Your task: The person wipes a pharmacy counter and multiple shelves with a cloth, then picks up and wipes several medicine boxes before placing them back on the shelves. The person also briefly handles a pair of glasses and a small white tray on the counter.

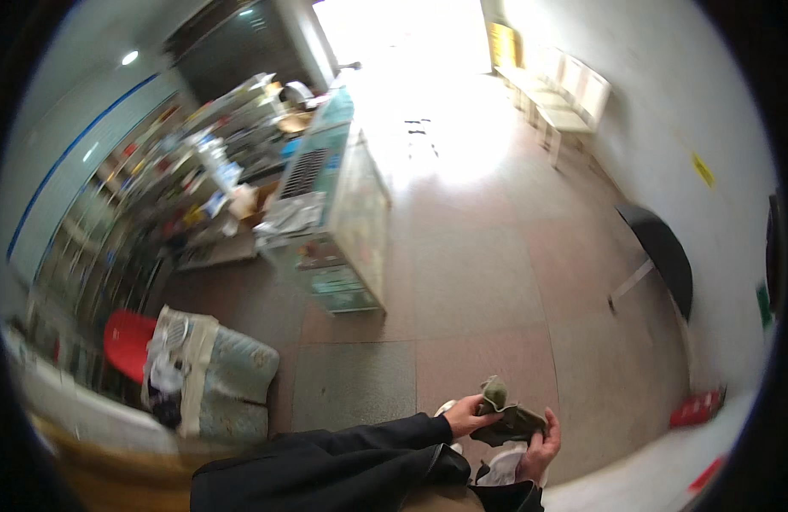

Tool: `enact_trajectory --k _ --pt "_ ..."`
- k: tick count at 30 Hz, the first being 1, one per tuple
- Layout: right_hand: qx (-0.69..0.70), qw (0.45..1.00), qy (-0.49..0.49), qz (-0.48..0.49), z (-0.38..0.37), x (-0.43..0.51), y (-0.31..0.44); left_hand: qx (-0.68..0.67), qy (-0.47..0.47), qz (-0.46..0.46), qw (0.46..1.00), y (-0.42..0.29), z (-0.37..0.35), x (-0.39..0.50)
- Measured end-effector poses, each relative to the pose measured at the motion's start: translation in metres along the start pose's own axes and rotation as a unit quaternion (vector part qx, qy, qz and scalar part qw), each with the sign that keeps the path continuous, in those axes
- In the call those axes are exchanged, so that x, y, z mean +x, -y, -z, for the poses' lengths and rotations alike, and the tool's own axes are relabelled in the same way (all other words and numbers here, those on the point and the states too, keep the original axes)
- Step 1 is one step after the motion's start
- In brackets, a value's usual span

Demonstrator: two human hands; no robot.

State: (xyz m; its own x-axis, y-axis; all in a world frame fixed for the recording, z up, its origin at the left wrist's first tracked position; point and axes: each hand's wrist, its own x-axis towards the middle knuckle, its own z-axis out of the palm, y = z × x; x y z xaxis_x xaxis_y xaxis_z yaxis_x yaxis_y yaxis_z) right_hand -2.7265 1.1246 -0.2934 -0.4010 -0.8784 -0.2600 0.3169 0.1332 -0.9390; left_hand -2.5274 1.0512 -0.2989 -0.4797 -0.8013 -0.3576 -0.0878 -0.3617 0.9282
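Note:
An olive-green piece of cloth point(508, 422) hangs crumpled between my two hands, low in the picture. My left hand point(467, 416) pinches its left side between thumb and fingers. At its right edge, the fingers of my right hand point(541, 451) grip the fabric, with one finger raised. Dark sleeves cover both arms. Below the cloth, beside my right wrist, a whitish item point(501, 466) shows in part; I cannot tell what it is. What the cloth is made into is not clear.
A glass display counter point(358, 224) stands ahead to the left, with cluttered shelves point(176, 185) beyond it. Nearer are a cloth-covered seat point(237, 377) and a red chair point(128, 342). Along the right wall are white chairs point(563, 118), a black round-edged object point(662, 256) and a red item point(696, 408).

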Motion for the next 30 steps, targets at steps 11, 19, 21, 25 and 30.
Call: enact_trajectory --k 11,19,21,25,30 --pt "0.126 0.974 0.190 -0.015 -0.146 -0.006 0.011 -0.244 -0.372 -0.096 0.891 0.035 0.138 -0.171" --pt "0.138 0.921 0.361 -0.045 -0.326 -0.049 0.020 -0.293 -0.438 -0.182 0.830 0.064 0.269 -0.265" --pt "0.082 0.937 0.340 -0.008 -0.384 -0.066 0.010 -0.284 -0.456 -0.185 0.823 0.065 0.313 -0.289" --pt "0.087 0.916 0.392 -0.006 -0.504 -0.105 -0.009 -0.320 -0.431 -0.226 0.813 0.049 0.401 -0.355" --pt "0.080 0.887 0.454 0.031 -0.621 -0.142 -0.014 -0.160 -0.377 -0.270 0.871 0.033 0.468 -0.434"
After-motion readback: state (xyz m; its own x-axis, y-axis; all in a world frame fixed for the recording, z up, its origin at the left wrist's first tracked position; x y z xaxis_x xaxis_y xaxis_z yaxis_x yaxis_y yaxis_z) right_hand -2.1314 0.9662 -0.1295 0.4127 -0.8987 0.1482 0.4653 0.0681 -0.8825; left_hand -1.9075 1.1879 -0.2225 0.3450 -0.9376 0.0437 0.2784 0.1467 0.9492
